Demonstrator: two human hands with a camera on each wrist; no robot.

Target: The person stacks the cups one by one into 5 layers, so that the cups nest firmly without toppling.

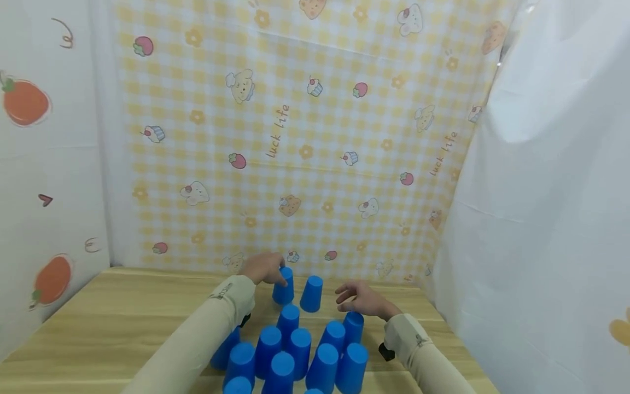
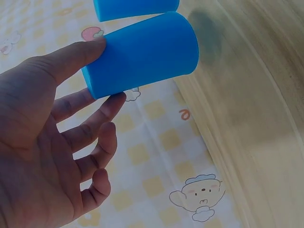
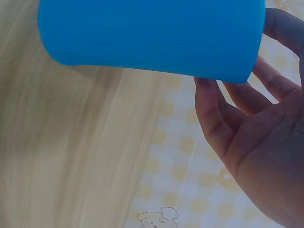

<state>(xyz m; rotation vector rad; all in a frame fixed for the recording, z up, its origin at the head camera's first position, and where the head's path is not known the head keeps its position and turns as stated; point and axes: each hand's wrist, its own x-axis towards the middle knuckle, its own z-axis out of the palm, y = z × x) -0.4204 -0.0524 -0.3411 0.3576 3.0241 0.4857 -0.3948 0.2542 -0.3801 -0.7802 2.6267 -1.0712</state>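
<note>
My left hand (image 1: 266,268) pinches an upside-down blue cup (image 1: 283,293) near its narrow end, at the back of the table. In the left wrist view the thumb (image 2: 78,54) lies on one side of this cup (image 2: 142,54) and a finger touches the other. Just right of it stands another blue cup (image 1: 311,295). My right hand (image 1: 364,300) hovers with loosely bent fingers over and behind a blue cup (image 1: 353,328). A blue cup (image 3: 152,35) fills the top of the right wrist view, covering some fingertips; no grip on it shows.
Several more upside-down blue cups, such as a front one (image 1: 281,369), crowd the wooden table (image 1: 123,323) nearer to me. One cup (image 1: 223,353) is partly behind the left forearm. A checked cloth (image 1: 295,180) hangs behind the table, and white sheets (image 1: 541,208) flank it.
</note>
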